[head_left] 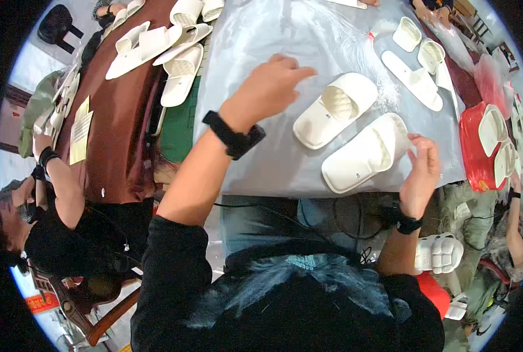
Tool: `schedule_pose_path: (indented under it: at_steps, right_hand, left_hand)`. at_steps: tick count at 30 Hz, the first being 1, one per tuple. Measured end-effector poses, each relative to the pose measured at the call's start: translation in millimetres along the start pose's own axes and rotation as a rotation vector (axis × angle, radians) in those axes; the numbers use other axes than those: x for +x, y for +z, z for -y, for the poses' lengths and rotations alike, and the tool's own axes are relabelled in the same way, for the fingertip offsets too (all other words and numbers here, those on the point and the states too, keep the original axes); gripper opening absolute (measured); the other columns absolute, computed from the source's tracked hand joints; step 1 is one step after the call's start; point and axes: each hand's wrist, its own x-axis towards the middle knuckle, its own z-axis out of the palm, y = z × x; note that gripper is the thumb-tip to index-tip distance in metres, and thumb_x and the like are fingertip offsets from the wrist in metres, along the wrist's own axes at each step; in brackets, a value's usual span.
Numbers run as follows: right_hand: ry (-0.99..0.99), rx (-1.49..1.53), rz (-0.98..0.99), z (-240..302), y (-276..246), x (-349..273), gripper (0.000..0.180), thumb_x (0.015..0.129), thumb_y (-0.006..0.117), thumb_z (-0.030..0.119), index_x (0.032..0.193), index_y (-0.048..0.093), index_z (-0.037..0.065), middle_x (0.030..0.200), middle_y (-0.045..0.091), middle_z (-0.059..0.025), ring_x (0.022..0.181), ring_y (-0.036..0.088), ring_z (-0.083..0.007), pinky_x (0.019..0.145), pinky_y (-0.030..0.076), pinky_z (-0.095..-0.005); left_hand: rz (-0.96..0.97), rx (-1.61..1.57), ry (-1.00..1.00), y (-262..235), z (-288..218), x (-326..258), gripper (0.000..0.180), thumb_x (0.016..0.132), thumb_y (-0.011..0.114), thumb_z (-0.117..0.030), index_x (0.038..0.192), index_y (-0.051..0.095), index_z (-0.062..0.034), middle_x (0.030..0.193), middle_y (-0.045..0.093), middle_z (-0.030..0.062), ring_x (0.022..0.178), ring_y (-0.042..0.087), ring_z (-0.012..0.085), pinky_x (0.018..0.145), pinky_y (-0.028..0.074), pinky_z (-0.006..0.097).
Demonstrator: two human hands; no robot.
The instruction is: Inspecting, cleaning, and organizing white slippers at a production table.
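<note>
Two cream slippers lie side by side near the front edge of a plastic-covered table (247, 170), toes pointing away to the upper right. My left hand (267, 91) hovers left of the farther slipper (336, 110), its fingers half curled and apart, with nothing visible in them. Beside the toe end of the nearer slipper (364, 154), my right hand (424, 170) has loosely bent fingers, the thumb apart from them. I see nothing in it; whether a fingertip touches the slipper, I cannot tell. Dark bands circle both my wrists.
More cream slippers (413, 81) lie at the far right, near crumpled clear film (370, 64). A red-wrapped bundle (476, 146) stands at the right edge. Leftward, a brown table (112, 117) holds slippers (182, 75) and a yellowish sheet (81, 135); a co-worker (62, 193) sits beside it.
</note>
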Motion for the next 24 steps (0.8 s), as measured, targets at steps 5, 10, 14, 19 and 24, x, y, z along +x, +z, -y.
schedule_pose_path:
  at_steps: [5, 10, 14, 19, 24]
  right_hand:
    - [-0.060, -0.124, 0.012, -39.5, -0.8, 3.2, 0.018, 0.095, 0.055, 0.018, 0.088, 0.061, 0.003, 0.113, 0.062, -0.0125, 0.102, 0.053, -0.0156, 0.093, 0.038, -0.0272]
    - [0.111, -0.126, 0.214, -39.0, -14.3, 7.3, 0.019, 0.095, 0.054, 0.017, 0.083, 0.058, 0.003, 0.090, 0.056, -0.0019, 0.085, 0.046, -0.0107, 0.080, 0.035, -0.0247]
    - [0.099, -0.238, 0.349, -19.5, -24.4, -8.3, 0.021, 0.096, 0.053, 0.018, 0.081, 0.056, 0.004, 0.079, 0.050, 0.0039, 0.077, 0.041, -0.0083, 0.073, 0.034, -0.0233]
    - [-0.106, -0.349, 0.575, 6.4, 33.2, -3.9, 0.016, 0.089, 0.057, 0.013, 0.079, 0.061, 0.000, 0.080, 0.058, -0.0086, 0.080, 0.054, -0.0200, 0.077, 0.041, -0.0308]
    - [-0.322, -0.273, 0.767, 7.3, 136.0, 74.8, 0.019, 0.088, 0.056, 0.014, 0.081, 0.063, -0.003, 0.075, 0.064, -0.0133, 0.074, 0.059, -0.0226, 0.071, 0.045, -0.0327]
  left_hand:
    - [-0.226, 0.094, 0.420, 32.3, -45.6, 63.5, 0.058, 0.071, 0.069, -0.007, 0.126, 0.058, -0.0197, 0.111, 0.060, 0.0108, 0.119, 0.049, 0.0376, 0.098, 0.044, 0.043]
    - [0.047, -0.026, 0.442, 78.4, -40.5, 76.6, 0.054, 0.071, 0.067, -0.009, 0.123, 0.060, -0.0216, 0.101, 0.062, 0.0091, 0.104, 0.058, 0.0313, 0.088, 0.047, 0.044]
    - [-0.015, -0.023, 0.348, 45.3, -46.2, 24.0, 0.046, 0.072, 0.068, -0.010, 0.116, 0.062, -0.0204, 0.089, 0.061, 0.0070, 0.091, 0.060, 0.0291, 0.079, 0.046, 0.044]
    - [-0.026, -0.018, 0.168, -9.4, -41.0, -61.1, 0.059, 0.062, 0.078, -0.017, 0.119, 0.061, -0.0209, 0.089, 0.061, 0.0092, 0.088, 0.059, 0.0309, 0.078, 0.046, 0.044]
    - [0.053, 0.038, -0.124, -30.4, -13.3, -71.4, 0.075, 0.055, 0.086, -0.027, 0.125, 0.060, -0.0205, 0.090, 0.062, 0.0117, 0.089, 0.059, 0.0345, 0.079, 0.046, 0.044]
